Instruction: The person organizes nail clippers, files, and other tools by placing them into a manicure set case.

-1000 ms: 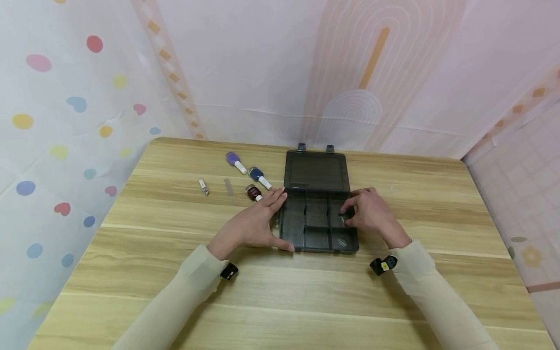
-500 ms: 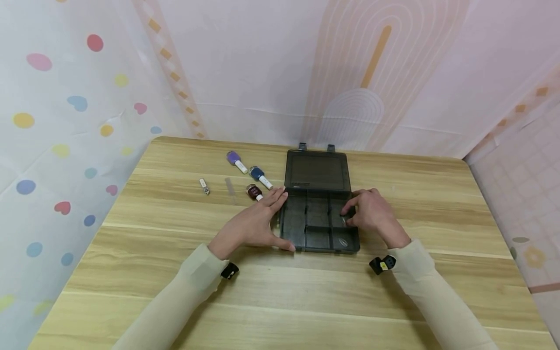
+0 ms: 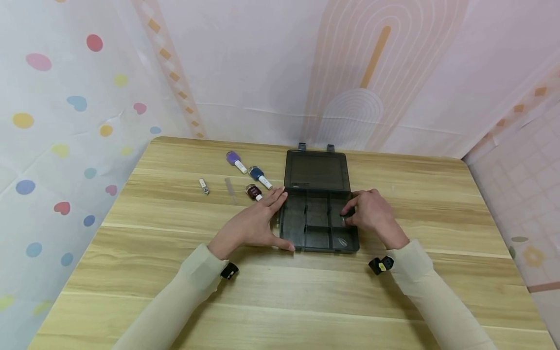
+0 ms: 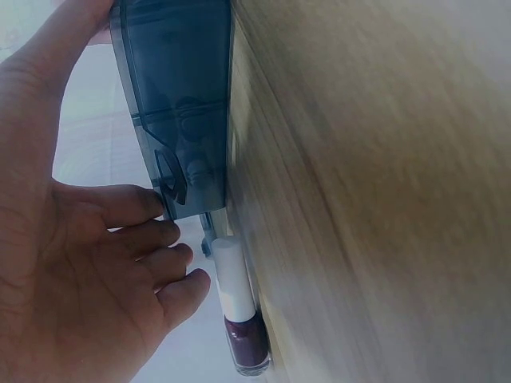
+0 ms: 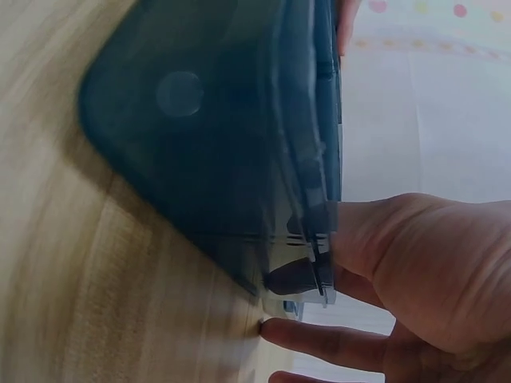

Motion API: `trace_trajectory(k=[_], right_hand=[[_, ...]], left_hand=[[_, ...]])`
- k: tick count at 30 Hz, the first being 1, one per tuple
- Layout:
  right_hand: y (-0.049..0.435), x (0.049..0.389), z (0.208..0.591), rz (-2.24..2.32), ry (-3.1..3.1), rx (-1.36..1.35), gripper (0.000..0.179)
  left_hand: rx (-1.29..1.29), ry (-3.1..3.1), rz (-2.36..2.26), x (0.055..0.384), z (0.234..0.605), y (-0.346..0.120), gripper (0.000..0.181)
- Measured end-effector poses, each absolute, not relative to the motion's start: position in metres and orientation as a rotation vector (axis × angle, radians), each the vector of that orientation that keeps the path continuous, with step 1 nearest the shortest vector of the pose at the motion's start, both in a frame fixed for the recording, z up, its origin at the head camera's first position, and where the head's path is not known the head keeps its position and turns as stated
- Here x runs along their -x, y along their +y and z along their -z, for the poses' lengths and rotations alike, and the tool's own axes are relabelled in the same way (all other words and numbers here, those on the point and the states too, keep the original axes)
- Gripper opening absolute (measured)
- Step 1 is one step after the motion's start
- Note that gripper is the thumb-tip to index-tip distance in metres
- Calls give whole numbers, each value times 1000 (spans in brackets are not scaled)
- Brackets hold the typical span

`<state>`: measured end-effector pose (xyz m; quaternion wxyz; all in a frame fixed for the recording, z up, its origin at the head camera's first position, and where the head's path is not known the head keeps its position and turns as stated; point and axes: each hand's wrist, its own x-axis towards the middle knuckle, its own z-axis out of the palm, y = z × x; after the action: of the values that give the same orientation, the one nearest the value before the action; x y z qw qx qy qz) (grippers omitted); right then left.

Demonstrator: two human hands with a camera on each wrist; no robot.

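A dark translucent organizer box lies on the table with its lid folded back. My left hand spans the box's left side, thumb at the near corner and fingers at the far one. In the left wrist view, its fingertips are right at the box's edge beside a clasp. My right hand reaches over the right wall, thumb and index finger down in the back right compartment. A small pale glint shows by those fingertips; I cannot tell whether they pinch anything. A light oval mark shows in the front right compartment.
Left of the box lie a dark red nail polish bottle, a blue one and a purple one. A thin clear strip and a nail clipper lie farther left. A patterned cloth hangs behind the table.
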<state>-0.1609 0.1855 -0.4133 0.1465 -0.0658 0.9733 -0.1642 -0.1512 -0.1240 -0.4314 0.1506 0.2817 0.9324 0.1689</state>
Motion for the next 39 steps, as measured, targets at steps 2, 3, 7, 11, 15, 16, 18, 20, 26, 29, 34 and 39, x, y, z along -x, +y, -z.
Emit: trace_trajectory(k=[2,3,7,11,15,16,18,20,26,29,34,39], right_hand=[[185,160,414,475,2814,182,13],[185,160,414,476,2823,179,13],[185,159,419,500,2885,193,15],[184,159,424,558,2953,236,16],[185,160,428,602,2991,296,18],[185,160,429,611,2992,310,18],[187,160,430,634,2987,350,18],[190,160,429,688,2968,370,19],[204,154,419,946,2895,481,19],[212,148,414,1073,2860,496,19],[222,137,407,1208,2783,528,19],[230,129,406,1219,2696,624,19]], left_hand=[[-808,2676,-488,151,431,-124,138],[-809,2675,-490,152,432,-124,138],[-813,2675,-491,152,432,-124,138],[-821,2681,-488,152,431,-124,138],[-818,2681,-488,151,430,-125,138],[-815,2680,-489,151,430,-125,138],[-811,2675,-488,151,430,-125,138],[-808,2670,-491,151,429,-124,138],[-807,2671,-490,151,430,-124,139],[-807,2673,-489,151,430,-124,139],[-817,2674,-490,150,430,-123,139],[-824,2675,-491,151,431,-122,139]])
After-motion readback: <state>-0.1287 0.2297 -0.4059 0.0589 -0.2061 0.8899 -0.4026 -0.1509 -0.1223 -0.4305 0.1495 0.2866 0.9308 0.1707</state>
